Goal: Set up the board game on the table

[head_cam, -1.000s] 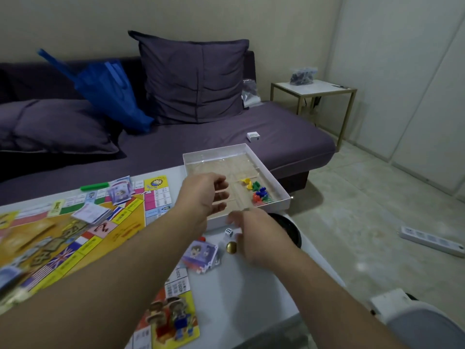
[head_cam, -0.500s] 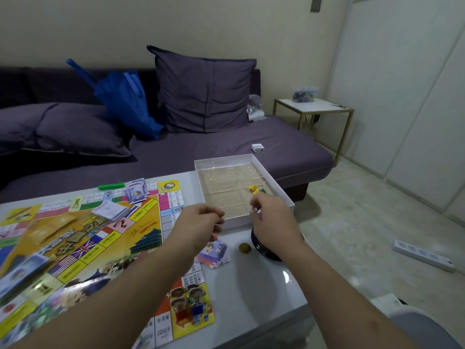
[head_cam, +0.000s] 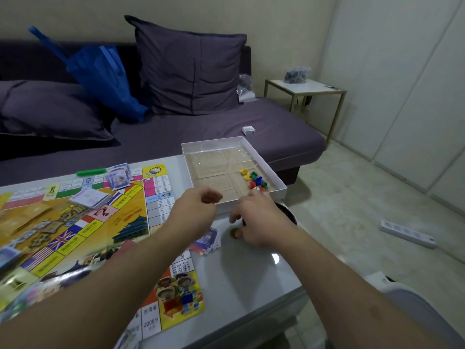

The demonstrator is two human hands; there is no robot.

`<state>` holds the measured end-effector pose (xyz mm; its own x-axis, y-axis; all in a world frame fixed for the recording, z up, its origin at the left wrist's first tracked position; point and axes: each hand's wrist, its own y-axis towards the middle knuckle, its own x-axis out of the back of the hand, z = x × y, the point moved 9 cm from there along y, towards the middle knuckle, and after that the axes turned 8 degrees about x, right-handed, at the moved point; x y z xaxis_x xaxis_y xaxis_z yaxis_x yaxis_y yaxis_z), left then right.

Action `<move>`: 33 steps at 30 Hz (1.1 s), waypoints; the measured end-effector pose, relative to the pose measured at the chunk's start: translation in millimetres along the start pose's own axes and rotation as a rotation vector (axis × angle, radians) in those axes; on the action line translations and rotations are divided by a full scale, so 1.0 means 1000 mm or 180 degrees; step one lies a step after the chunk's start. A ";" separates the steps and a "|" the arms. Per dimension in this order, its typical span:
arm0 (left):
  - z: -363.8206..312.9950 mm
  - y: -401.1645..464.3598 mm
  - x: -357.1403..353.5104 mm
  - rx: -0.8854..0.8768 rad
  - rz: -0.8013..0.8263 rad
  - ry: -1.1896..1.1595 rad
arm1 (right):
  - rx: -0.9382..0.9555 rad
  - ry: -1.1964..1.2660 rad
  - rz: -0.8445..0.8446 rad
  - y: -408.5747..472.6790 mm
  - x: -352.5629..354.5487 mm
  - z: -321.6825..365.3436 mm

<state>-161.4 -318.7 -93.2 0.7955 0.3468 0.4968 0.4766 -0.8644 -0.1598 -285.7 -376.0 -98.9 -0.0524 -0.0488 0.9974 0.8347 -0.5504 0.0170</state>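
I see the game board (head_cam: 75, 230) spread at left of frame, the box tray (head_cam: 276, 183) at centre. My left hand (head_cam: 193, 212) is loosely curled, empty. My right hand (head_cam: 261, 221) perhaps pinches the small brown piece (head_cam: 234, 233); it may roll off the surface (head_cam: 251, 278).

One game board (head_cam: 75, 235) fills the left of the frame. One open box (head_cam: 276, 191) sits at centre, holding one cluster of coloured pawns (head_cam: 255, 181), too bunched to count, and one die (head_cam: 256, 189). Three stacks of cards or notes show: one (head_cam: 118, 176) at the board's top edge, one (head_cam: 90, 199) just below it, one (head_cam: 207, 241) at centre. One green stick (head_cam: 91, 172), one small brown disc (head_cam: 234, 233). Two pillows (head_cam: 188, 69), one blue bag (head_cam: 105, 79), one side table (head_cam: 305, 86), one power strip (head_cam: 407, 233).
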 end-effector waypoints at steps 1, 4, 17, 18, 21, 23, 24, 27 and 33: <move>0.002 -0.001 0.000 -0.0003 -0.0033 -0.0017 | 0.0040 -0.0047 0.0017 -0.001 -0.004 0.004; 0.006 -0.005 -0.001 0.0019 -0.0066 -0.0089 | 0.0019 -0.0147 -0.0019 -0.002 -0.006 0.008; 0.004 -0.004 0.008 -0.0051 -0.0088 0.0007 | -0.0047 0.0365 0.0121 -0.001 -0.010 0.010; 0.004 -0.004 0.008 -0.0037 -0.0078 -0.0008 | -0.0090 0.0467 0.0130 -0.003 -0.011 0.008; 0.003 -0.003 0.010 -0.0017 -0.0081 -0.0064 | -0.0075 0.0607 0.0057 -0.003 -0.010 0.008; 0.003 -0.002 0.011 0.0008 -0.0104 -0.0084 | -0.0175 0.0953 -0.0093 -0.002 -0.006 0.003; 0.003 -0.001 0.011 0.0022 -0.0120 -0.0087 | -0.0282 0.1255 -0.0225 -0.003 -0.003 -0.002; 0.004 0.003 0.011 0.0035 -0.0152 -0.0071 | -0.0631 0.2038 -0.1088 -0.008 0.016 -0.031; 0.007 0.013 0.004 0.0122 -0.0169 -0.0103 | -0.1532 0.2299 -0.2568 -0.027 0.049 -0.095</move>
<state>-148.9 -325.8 -99.4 0.7800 0.4040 0.4778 0.5320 -0.8301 -0.1667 -362.8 -443.1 -56.9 -0.8955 0.0820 0.4374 0.1343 -0.8873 0.4413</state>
